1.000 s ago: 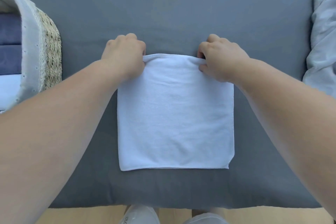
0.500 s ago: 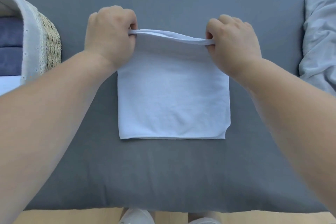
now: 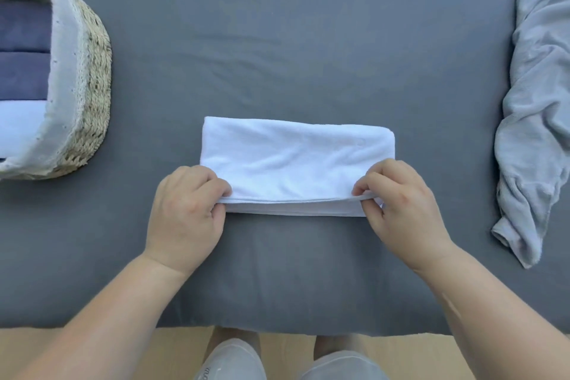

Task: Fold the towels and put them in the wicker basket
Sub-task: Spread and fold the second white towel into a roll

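Both grips are clamped on the white towel (image 3: 293, 157): the left grip (image 3: 185, 210) pinches its near left corner, thumb under and fingers curled over the top layer; the right grip (image 3: 404, 210) pinches the near right corner the same way. The towel lies in the middle of the bed (image 3: 277, 40), folded into a long band with its rounded fold on the far side and its loose edges stacked on the near side; the top layer sits just short of the ones beneath. To finish this fold well, I would line the pinched edge up with the lower edges, pull the two corners gently apart to take out the slack, then press flat before letting go; a crooked edge here would likely show in every later fold. The cloth looks like soft, fine-piled terry, thick enough to hold a plump crease. The wicker basket (image 3: 89, 86), coarse braided straw with a pale cloth lining, stands well apart at the left and holds folded dark blue towels (image 3: 24, 49); a crumpled grey towel (image 3: 536, 108), fleecy and limp, waits at the right.
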`<action>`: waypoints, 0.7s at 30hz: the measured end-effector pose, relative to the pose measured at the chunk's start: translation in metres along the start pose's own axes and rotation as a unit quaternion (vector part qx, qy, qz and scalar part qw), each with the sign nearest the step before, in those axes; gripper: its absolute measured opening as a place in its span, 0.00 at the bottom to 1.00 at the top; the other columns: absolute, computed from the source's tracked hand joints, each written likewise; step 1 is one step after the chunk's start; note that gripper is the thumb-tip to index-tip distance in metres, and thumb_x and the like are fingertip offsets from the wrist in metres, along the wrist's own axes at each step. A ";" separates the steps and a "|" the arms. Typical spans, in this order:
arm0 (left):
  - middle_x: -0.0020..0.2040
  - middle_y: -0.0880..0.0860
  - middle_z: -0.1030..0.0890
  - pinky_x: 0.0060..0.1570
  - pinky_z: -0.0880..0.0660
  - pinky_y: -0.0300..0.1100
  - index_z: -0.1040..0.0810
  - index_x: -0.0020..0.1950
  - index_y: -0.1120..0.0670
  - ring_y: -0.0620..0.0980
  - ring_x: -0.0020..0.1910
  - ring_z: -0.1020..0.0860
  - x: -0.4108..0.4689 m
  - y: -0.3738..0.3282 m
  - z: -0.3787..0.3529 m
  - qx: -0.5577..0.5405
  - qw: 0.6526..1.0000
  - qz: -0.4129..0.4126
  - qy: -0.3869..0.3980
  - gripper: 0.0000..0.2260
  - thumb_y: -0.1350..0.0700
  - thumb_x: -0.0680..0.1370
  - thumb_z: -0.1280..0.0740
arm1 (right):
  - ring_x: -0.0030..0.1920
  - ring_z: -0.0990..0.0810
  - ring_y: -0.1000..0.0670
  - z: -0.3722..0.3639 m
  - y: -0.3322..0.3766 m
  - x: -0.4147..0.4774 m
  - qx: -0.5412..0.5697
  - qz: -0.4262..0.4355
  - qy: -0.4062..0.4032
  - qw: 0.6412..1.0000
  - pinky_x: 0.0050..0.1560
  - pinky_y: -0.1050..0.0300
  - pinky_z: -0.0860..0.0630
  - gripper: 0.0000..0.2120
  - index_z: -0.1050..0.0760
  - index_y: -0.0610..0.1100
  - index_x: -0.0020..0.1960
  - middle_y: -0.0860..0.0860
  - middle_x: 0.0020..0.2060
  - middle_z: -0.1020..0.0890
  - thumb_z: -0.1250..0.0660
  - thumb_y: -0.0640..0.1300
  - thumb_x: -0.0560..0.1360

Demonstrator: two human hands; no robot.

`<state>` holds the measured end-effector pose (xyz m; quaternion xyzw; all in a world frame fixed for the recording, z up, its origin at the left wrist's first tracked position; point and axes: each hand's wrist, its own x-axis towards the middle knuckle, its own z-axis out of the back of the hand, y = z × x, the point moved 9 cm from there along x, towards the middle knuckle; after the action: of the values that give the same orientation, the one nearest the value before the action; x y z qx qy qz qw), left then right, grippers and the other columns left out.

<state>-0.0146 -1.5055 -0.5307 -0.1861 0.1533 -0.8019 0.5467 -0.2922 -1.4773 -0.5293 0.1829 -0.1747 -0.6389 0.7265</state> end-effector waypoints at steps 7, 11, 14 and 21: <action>0.37 0.55 0.24 0.34 0.31 0.54 0.20 0.38 0.60 0.58 0.35 0.29 -0.016 0.001 -0.005 0.023 1.000 -0.016 0.003 0.08 0.71 0.69 0.36 | 0.38 0.29 0.45 -0.005 -0.002 -0.019 -0.025 -0.019 -0.031 0.999 0.38 0.52 0.31 0.14 0.18 0.43 0.40 0.50 0.38 0.24 0.30 0.24 0.66; 0.37 0.53 0.24 0.35 0.31 0.52 0.17 0.40 0.57 0.57 0.35 0.30 -0.025 0.010 -0.023 0.055 0.998 -0.002 0.026 0.10 0.68 0.71 0.35 | 0.37 0.29 0.44 -0.022 -0.015 -0.027 -0.067 -0.049 -0.030 0.996 0.37 0.49 0.30 0.16 0.18 0.46 0.39 0.51 0.37 0.24 0.30 0.25 0.64; 0.38 0.52 0.24 0.35 0.32 0.51 0.17 0.40 0.57 0.57 0.36 0.30 -0.025 0.010 -0.027 0.063 0.997 0.008 0.035 0.10 0.67 0.70 0.36 | 0.37 0.29 0.44 -0.024 -0.017 -0.031 -0.071 -0.060 -0.031 0.995 0.39 0.50 0.31 0.14 0.17 0.47 0.40 0.52 0.37 0.24 0.29 0.29 0.65; 0.47 0.55 0.20 0.44 0.29 0.53 0.17 0.46 0.58 0.60 0.45 0.24 -0.002 -0.029 -0.006 0.041 0.999 0.013 -0.014 0.07 0.59 0.73 0.34 | 0.41 0.25 0.45 -0.010 0.027 -0.009 -0.056 -0.034 -0.062 0.996 0.47 0.51 0.33 0.12 0.18 0.47 0.40 0.53 0.37 0.22 0.32 0.55 0.73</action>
<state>-0.0404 -1.4932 -0.5229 -0.1732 0.1152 -0.7978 0.5660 -0.2651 -1.4650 -0.5251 0.1074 -0.1769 -0.6824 0.7010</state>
